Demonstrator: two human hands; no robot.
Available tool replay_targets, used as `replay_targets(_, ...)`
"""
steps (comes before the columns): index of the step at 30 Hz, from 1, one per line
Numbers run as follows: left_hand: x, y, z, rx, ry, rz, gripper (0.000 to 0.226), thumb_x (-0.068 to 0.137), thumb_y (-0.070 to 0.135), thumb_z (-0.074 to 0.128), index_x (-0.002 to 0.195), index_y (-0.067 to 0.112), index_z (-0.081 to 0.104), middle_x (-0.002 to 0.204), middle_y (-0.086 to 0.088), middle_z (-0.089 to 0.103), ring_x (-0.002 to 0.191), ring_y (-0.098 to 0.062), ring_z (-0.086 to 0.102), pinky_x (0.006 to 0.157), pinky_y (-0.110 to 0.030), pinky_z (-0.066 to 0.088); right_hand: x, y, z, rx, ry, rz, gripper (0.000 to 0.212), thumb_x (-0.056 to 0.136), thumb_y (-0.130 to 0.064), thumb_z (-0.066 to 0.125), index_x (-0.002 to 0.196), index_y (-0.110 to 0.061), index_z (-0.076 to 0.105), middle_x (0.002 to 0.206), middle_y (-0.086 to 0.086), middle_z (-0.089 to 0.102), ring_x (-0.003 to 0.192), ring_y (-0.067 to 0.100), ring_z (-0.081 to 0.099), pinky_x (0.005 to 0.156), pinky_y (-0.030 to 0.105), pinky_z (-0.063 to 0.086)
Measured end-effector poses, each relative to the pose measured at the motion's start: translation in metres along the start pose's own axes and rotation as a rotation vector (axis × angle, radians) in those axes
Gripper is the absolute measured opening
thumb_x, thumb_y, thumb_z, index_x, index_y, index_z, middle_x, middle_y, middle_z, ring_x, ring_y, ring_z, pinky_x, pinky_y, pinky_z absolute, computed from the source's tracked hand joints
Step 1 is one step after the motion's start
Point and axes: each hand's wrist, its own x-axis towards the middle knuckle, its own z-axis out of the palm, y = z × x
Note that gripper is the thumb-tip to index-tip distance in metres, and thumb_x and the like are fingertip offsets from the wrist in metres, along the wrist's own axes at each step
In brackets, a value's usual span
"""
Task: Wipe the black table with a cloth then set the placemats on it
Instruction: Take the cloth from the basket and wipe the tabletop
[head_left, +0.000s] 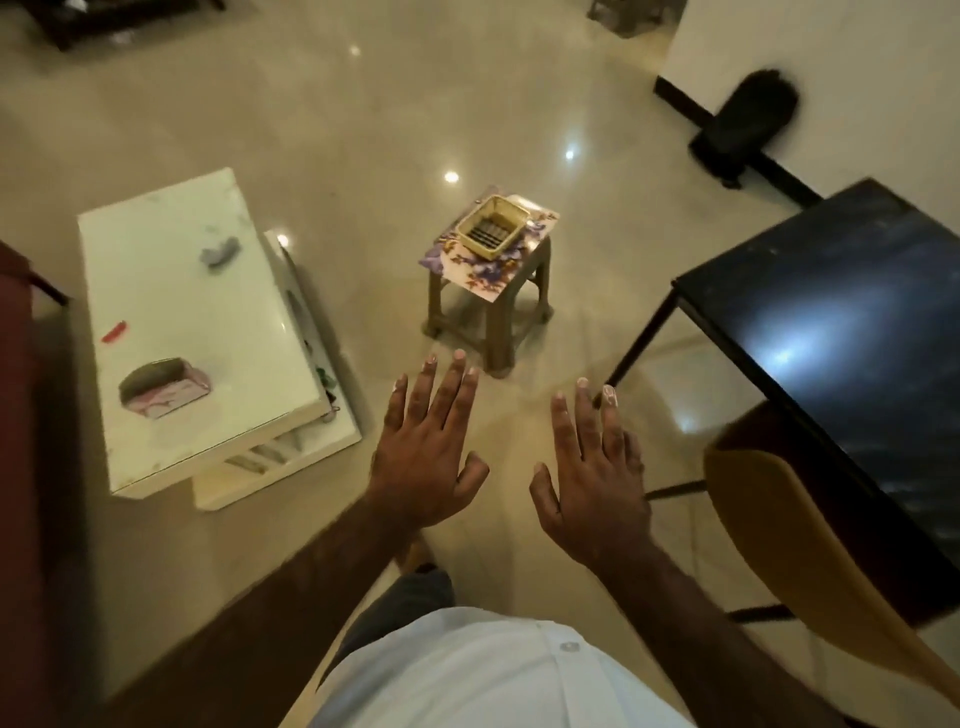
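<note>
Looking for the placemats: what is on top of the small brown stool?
A floral placemat lies on the small brown stool, with a cream plastic basket on it. Any mats stacked beneath are hidden.

We see bare floor (363, 130) ahead, w/ open room between the white table (192, 332) on the left and the black table (852, 332) on the right. A small stool (488, 291) stands mid-gap, carrying a basket (491, 228). A chair (795, 530) sits tucked against the black table's near edge. The black top looks bare, approx. all of it free.
</note>
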Motion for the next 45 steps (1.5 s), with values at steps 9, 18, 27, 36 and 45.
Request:
replay_targets(9, 0.046, -0.137, -0.017, -0.030, -0.023, -0.109, 0.098, 0.097, 0.062, 0.040, 0.178, 0.018, 0.005, 0.185, -0.006, -0.010, 0.171, -0.033, -0.010, 0.134, -0.064, 0.009, 0.141, -0.092, 0.012, -0.032, -0.012, -0.102, 0.088, 0.104, -0.059, 0.045, 0.177, -0.017, 0.018, 0.186, 0.012, 0.000, 0.171, 0.038, 0.000, 0.129, 0.064, 0.024)
replay_targets(18, 0.148, -0.216, -0.014, -0.056, -0.076, -0.130, 0.097, 0.097, 0.063, 0.037, 0.178, 0.019, 0.003, 0.185, -0.004, -0.013, 0.171, -0.032, -0.013, 0.135, -0.063, 0.010, 0.270, -0.117, 0.026, -0.018, -0.052, -0.096, 0.091, 0.104, -0.061, 0.047, 0.178, -0.020, 0.011, 0.186, 0.010, -0.002, 0.171, 0.038, 0.000, 0.130, 0.061, 0.023)
replay_targets(27, 0.311, -0.275, -0.011, -0.106, -0.100, -0.176, 0.097, 0.096, 0.060, 0.039, 0.177, 0.019, 0.005, 0.186, -0.004, -0.009, 0.171, -0.030, -0.012, 0.136, -0.062, 0.012, 0.456, -0.093, 0.043, 0.037, -0.080, -0.153, 0.089, 0.104, -0.059, 0.040, 0.178, -0.018, 0.013, 0.186, 0.011, 0.003, 0.169, 0.041, 0.013, 0.129, 0.063, 0.030)
replay_targets(36, 0.437, -0.351, -0.012, -0.133, -0.094, -0.222, 0.099, 0.094, 0.064, 0.037, 0.178, 0.019, 0.005, 0.185, -0.003, -0.011, 0.171, -0.029, -0.013, 0.135, -0.063, 0.013, 0.620, -0.100, 0.048, 0.026, -0.023, -0.207, 0.087, 0.105, -0.054, 0.051, 0.176, -0.014, 0.023, 0.184, 0.014, 0.014, 0.169, 0.042, 0.015, 0.133, 0.046, -0.018)
replay_targets(45, 0.597, -0.502, -0.005, -0.106, -0.144, -0.057, 0.098, 0.096, 0.063, 0.039, 0.177, 0.018, 0.007, 0.186, -0.005, -0.009, 0.171, -0.032, -0.009, 0.135, -0.064, 0.015, 0.781, -0.154, 0.083, 0.075, -0.103, -0.045, 0.083, 0.109, -0.064, 0.025, 0.178, -0.019, 0.013, 0.186, 0.009, 0.003, 0.171, 0.039, 0.010, 0.130, 0.066, 0.029)
